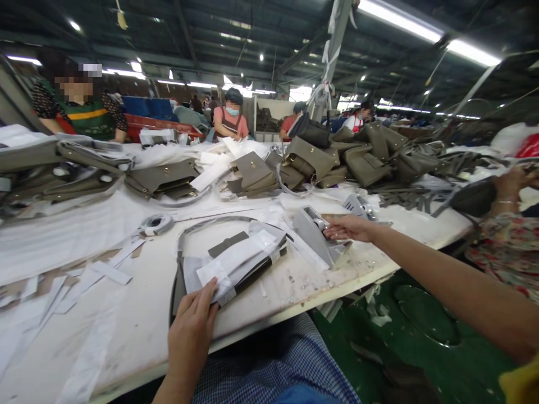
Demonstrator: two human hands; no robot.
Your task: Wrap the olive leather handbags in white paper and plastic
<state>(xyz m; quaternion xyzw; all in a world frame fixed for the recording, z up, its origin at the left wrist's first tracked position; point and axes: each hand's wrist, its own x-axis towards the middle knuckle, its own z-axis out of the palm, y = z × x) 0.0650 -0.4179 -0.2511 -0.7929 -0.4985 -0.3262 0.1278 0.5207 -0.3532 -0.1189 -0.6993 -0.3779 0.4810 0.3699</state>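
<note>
A dark olive handbag (261,267) lies on the table with its strap looped out behind it, and white paper (242,255) covers much of its body. My left hand (196,311) holds the near left end of the handbag, fingers together over the paper; the thumb is hidden. To the right of the bag stands a grey tape dispenser (309,233). My right hand (351,229) is at the dispenser, its fingertips drawn together by the roll. Whatever is between those fingertips is too small to make out.
Piled olive bags (311,157) line the far side of the table (147,303). A tape roll (156,224) and paper strips (112,273) lie to the left. Another dispenser (357,206) stands behind my right hand. Co-workers sit across, and a person's arm (507,193) holds a dark piece at right.
</note>
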